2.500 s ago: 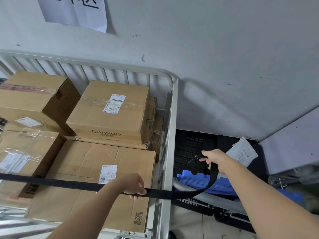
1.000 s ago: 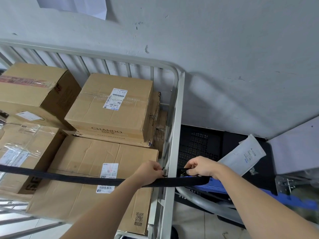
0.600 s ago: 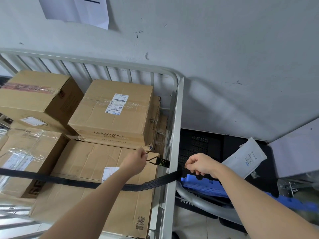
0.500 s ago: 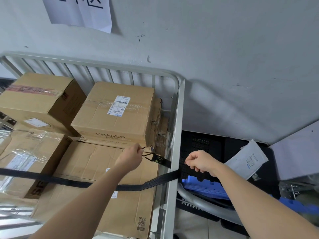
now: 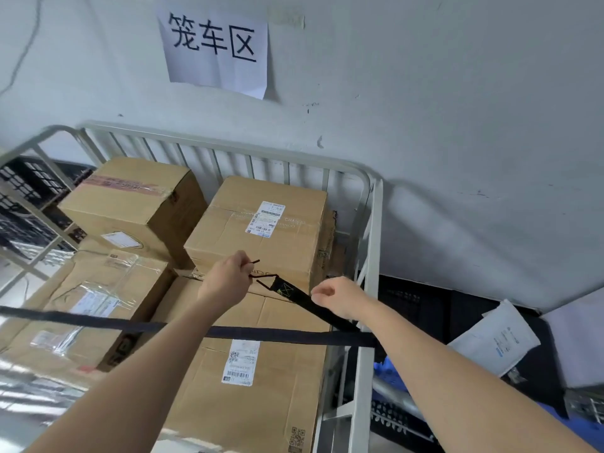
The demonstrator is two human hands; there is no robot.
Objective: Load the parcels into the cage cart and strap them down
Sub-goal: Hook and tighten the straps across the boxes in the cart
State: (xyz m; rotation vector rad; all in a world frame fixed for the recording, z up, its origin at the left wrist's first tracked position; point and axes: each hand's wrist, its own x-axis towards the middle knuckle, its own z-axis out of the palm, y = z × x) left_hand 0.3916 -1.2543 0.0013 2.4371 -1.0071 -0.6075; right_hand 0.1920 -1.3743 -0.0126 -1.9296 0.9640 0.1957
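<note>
Several brown cardboard parcels (image 5: 261,230) are stacked inside the grey metal cage cart (image 5: 371,263). A black strap (image 5: 277,333) runs flat across the front parcels from the left to the cart's right side rail. Its loose end (image 5: 304,300) comes back from the rail toward the centre and ends in a thin wire hook. My left hand (image 5: 227,281) pinches that hook above the lower front parcel. My right hand (image 5: 338,297) rests on the strap's loose end near the rail, fingers curled around it.
A paper sign (image 5: 214,49) hangs on the grey wall behind the cart. To the right of the cart lie a black crate (image 5: 418,305), blue plastic pieces (image 5: 389,371) and a white mail pouch (image 5: 493,340). Black grid racks (image 5: 26,204) stand at left.
My right hand has come over the side rail from outside the cart onto the strap's loose end. My left hand has drawn the hook end further in. The view has tilted up.
</note>
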